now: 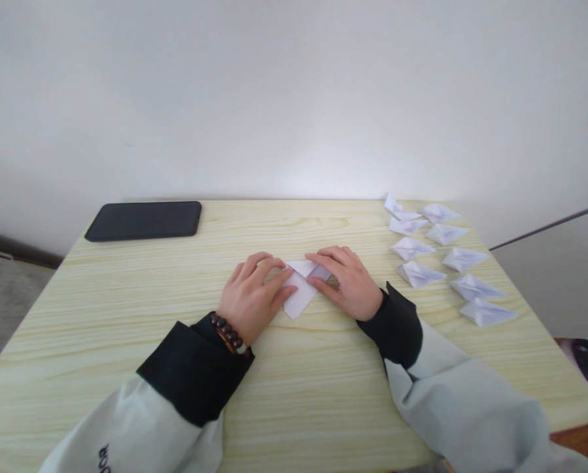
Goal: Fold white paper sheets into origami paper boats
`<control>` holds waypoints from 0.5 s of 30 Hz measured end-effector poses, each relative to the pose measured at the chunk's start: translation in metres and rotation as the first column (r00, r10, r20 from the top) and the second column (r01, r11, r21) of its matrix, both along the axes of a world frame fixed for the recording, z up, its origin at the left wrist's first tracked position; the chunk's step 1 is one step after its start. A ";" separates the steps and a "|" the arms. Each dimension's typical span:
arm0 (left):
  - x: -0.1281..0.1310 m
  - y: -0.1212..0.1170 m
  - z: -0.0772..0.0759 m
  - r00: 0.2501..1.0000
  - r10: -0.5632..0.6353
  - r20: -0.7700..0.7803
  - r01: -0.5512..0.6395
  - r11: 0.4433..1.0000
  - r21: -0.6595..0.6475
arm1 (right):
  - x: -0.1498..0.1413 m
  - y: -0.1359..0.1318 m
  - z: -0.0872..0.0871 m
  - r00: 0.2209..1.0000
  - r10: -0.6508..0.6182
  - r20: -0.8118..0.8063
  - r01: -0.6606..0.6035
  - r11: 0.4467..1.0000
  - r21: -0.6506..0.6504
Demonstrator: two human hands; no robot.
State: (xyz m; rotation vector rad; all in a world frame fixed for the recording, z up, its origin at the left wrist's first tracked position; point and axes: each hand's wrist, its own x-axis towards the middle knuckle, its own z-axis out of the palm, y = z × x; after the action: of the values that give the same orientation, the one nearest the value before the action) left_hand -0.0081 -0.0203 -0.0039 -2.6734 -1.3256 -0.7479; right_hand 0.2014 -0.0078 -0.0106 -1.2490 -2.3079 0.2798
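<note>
A small white sheet of folded paper lies on the table between my hands, its lower part coming to a blunt point toward me. My left hand pinches its left edge, thumb on top and fingers curled at the upper left corner. On the other side, my right hand grips the upper right corner between thumb and fingers. A folded flap shows along the top edge. The fingertips cover both side corners.
Several folded white paper pieces stand in two columns on the right of the pale wooden table. At the back left lies a black phone. A white wall rises behind the table's far edge.
</note>
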 end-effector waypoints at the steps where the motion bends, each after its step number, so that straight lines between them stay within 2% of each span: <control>1: -0.001 0.001 -0.001 1.000 -0.015 -0.001 0.015 1.000 -0.004 | 0.000 0.000 0.000 1.000 -0.005 -0.010 0.006 1.000 0.008; 4: -0.003 0.003 -0.001 0.999 -0.050 -0.006 0.050 0.999 -0.020 | 0.000 0.000 0.000 1.000 0.001 -0.018 -0.001 1.000 0.024; 10: -0.005 0.005 0.002 0.999 -0.009 -0.047 0.008 1.000 -0.018 | -0.001 0.000 0.002 0.999 -0.005 -0.041 0.006 1.000 0.026; 15: -0.006 0.004 0.003 0.997 0.007 -0.083 -0.008 1.000 -0.014 | -0.002 0.001 0.002 0.990 0.082 -0.118 -0.078 0.996 0.039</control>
State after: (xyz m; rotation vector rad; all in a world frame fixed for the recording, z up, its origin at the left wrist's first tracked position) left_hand -0.0144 -0.0162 -0.0011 -2.6775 -1.3251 -0.6220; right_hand 0.1991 -0.0073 -0.0089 -1.0944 -2.2538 0.3317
